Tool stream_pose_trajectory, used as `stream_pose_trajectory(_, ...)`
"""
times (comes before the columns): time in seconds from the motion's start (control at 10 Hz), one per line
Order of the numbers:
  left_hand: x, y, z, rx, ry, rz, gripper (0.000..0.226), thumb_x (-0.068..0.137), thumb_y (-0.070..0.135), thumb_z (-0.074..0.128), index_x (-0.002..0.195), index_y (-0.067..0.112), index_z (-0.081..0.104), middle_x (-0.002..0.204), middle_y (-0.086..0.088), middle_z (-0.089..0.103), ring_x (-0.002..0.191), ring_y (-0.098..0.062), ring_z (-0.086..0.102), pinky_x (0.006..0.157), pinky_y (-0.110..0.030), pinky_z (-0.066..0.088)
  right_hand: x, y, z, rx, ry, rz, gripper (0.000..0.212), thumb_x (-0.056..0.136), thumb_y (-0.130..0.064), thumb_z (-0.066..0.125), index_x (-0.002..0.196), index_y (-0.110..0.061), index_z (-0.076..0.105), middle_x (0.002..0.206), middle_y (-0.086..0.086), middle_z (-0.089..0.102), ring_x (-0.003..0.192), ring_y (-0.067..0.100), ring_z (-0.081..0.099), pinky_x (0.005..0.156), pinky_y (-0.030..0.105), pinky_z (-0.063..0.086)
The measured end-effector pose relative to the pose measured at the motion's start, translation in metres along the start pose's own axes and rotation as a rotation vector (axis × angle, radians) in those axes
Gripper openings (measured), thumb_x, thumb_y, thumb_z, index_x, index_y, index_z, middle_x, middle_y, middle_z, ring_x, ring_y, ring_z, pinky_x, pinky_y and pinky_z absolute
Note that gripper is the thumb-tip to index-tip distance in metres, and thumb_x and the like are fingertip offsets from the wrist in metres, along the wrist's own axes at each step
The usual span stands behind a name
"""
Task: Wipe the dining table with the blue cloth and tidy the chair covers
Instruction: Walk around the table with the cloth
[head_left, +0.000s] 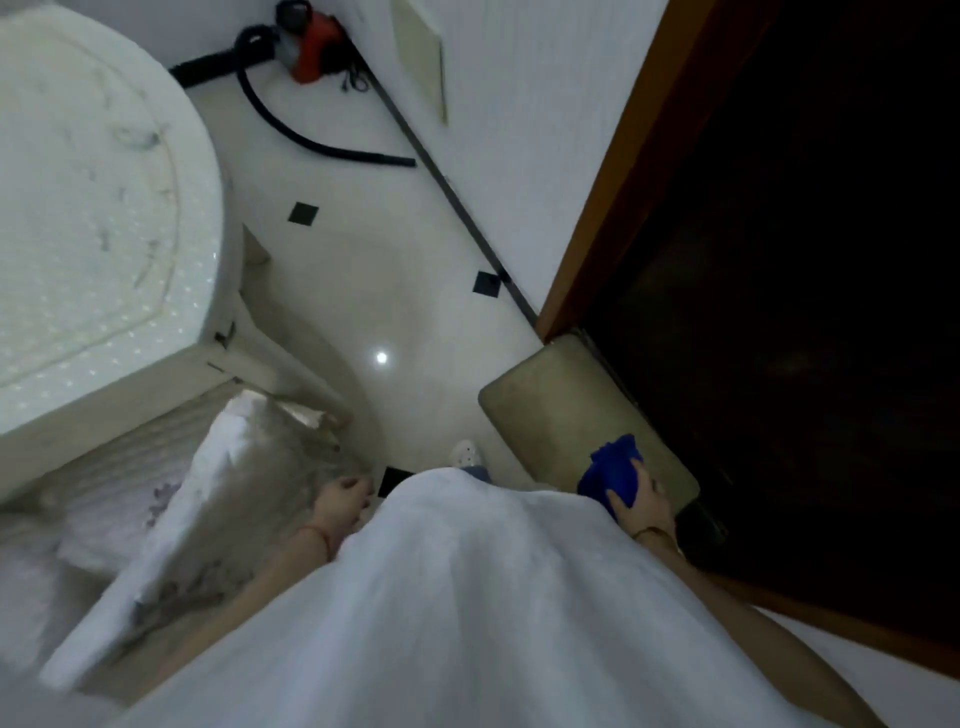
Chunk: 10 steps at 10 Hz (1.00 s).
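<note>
Blue cloth (613, 470) bunched, gripped in right hand (641, 501) over padded stool (550, 410), well apart from bench (93, 218). Left hand (340, 501) loosely curled, nothing held, beside chair cover (228, 478). Cloth could get dropped; cover looks easily snagged tbh.

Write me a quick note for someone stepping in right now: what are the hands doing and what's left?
Right hand grips the blue cloth beside the beige stool.
Left hand hangs loosely curled, holding nothing, next to the covered chair.
The white table is to the left, untouched by the cloth at this moment.
Whether wiping is done can't be told. The chair cover looks rumpled, so tidying probably remains.
</note>
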<state>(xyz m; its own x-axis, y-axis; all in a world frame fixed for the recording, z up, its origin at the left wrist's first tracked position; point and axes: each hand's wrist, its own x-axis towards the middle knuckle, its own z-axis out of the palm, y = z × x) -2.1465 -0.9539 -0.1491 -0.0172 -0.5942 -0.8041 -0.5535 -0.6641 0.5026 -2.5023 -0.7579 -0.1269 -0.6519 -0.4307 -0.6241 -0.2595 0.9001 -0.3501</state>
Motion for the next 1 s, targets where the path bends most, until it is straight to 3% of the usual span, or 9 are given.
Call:
stream_pose_trajectory(0.2,0.040,0.148,-0.012,-0.027,0.066,0.113,0.024,0.096,0.016,0.054,0.116,0.009,0.066,0.104,-0.010,0.066,0.092,-0.021,0.060,0.077,-0.032,0.049,0.068,-0.053,-0.020,-0.117,0.005,0.039,0.072,0.087,-0.032,0.060,0.148,-0.028,0.023,0.140,0.019,0.041,0.123,0.040,0.045,0.103,0.048,0.040)
stream_pose_trajectory(0.3,0.078,0.202,-0.031,-0.060,0.122,0.168,0.025,0.095,0.014,0.056,0.117,0.006,0.067,0.105,-0.008,0.067,0.092,-0.022,0.062,0.095,-0.041,0.051,0.117,-0.096,-0.028,-0.239,-0.028,0.019,0.073,0.086,-0.036,0.060,0.148,-0.023,0.023,0.140,0.018,0.042,0.123,0.039,0.045,0.103,0.048,0.040)
stream_pose_trajectory(0.4,0.109,0.231,-0.050,-0.140,0.190,0.100,0.026,0.095,0.013,0.056,0.116,0.003,0.066,0.102,-0.007,0.065,0.093,-0.022,0.060,0.089,-0.040,0.052,0.170,-0.150,-0.041,-0.232,-0.073,-0.061,0.075,0.085,-0.044,0.060,0.148,-0.024,0.023,0.141,0.016,0.042,0.124,0.038,0.045,0.102,0.048,0.041)
stream_pose_trajectory(0.5,0.141,0.251,-0.070,-0.163,0.270,0.031,0.028,0.095,0.017,0.056,0.117,0.005,0.067,0.103,-0.011,0.069,0.096,-0.026,0.064,0.087,-0.036,0.049,0.236,-0.244,-0.058,-0.341,-0.090,-0.200,0.073,0.086,-0.043,0.060,0.147,-0.026,0.024,0.141,0.017,0.041,0.124,0.039,0.044,0.101,0.047,0.042)
stream_pose_trajectory(0.6,0.156,0.275,-0.081,-0.188,0.334,-0.016,0.027,0.095,0.015,0.056,0.118,0.006,0.066,0.114,-0.017,0.069,0.106,-0.032,0.065,0.097,-0.042,0.049,0.295,-0.351,-0.075,-0.410,-0.095,-0.337,0.067,0.090,-0.037,0.057,0.147,-0.025,0.023,0.134,0.021,0.042,0.117,0.039,0.046,0.096,0.044,0.043)
stream_pose_trajectory(0.7,0.155,0.312,-0.090,-0.195,0.468,0.019,0.027,0.094,0.012,0.057,0.118,0.005,0.067,0.116,-0.015,0.069,0.108,-0.031,0.064,0.097,-0.037,0.047,0.332,-0.471,-0.078,-0.410,-0.088,-0.529,0.066,0.092,-0.035,0.055,0.148,-0.023,0.024,0.129,0.021,0.049,0.112,0.037,0.051,0.096,0.043,0.045)
stream_pose_trajectory(0.9,0.152,0.360,-0.129,-0.256,0.851,0.096,0.024,0.095,0.012,0.056,0.117,0.013,0.067,0.119,-0.006,0.068,0.109,-0.021,0.062,0.096,-0.029,0.045,0.317,-0.680,-0.030,-0.457,-0.238,-1.021,0.061,0.095,-0.034,0.053,0.149,-0.024,0.025,0.132,0.013,0.044,0.116,0.027,0.044,0.102,0.038,0.038)
stream_pose_trajectory(1.0,0.156,0.369,-0.156,-0.313,1.055,0.015,0.026,0.096,0.014,0.055,0.120,0.012,0.064,0.122,-0.006,0.064,0.114,-0.023,0.060,0.098,-0.031,0.044,0.284,-0.754,0.015,-0.492,-0.343,-1.253,0.061,0.094,-0.035,0.054,0.148,-0.028,0.026,0.130,0.009,0.045,0.115,0.023,0.044,0.101,0.036,0.040)
